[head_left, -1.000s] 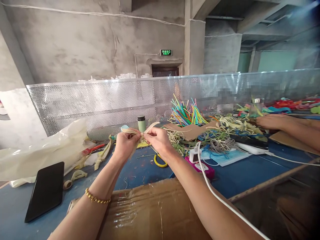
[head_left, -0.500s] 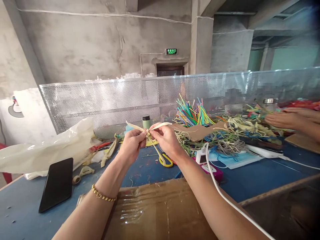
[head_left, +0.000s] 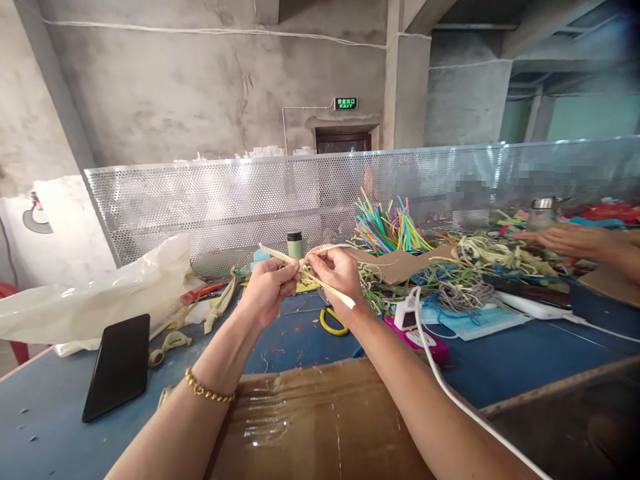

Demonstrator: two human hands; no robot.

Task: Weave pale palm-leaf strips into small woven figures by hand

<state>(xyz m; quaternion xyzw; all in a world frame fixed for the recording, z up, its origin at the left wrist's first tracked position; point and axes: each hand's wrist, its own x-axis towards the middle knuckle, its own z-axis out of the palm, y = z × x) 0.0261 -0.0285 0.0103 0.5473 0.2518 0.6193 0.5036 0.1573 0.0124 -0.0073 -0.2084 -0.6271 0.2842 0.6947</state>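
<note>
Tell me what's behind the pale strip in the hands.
A green bottle with a dark cap, just beyond the pale strip. The strip and left hand cover its base, so what it stands on can't be seen.

With my left hand (head_left: 266, 293) and right hand (head_left: 337, 272) close together above the desk (head_left: 480, 370), I pinch pale strips (head_left: 336, 291) that cross between my fingertips. Brown cardboard (head_left: 315, 433) lies at the near edge, below my forearms. A black phone (head_left: 117, 368) rests toward the left edge, near a plastic bag (head_left: 110, 300). Toward the far edge are a green bottle (head_left: 295, 248) and colourful stems (head_left: 390, 230), before a metal screen (head_left: 225, 200).
</note>
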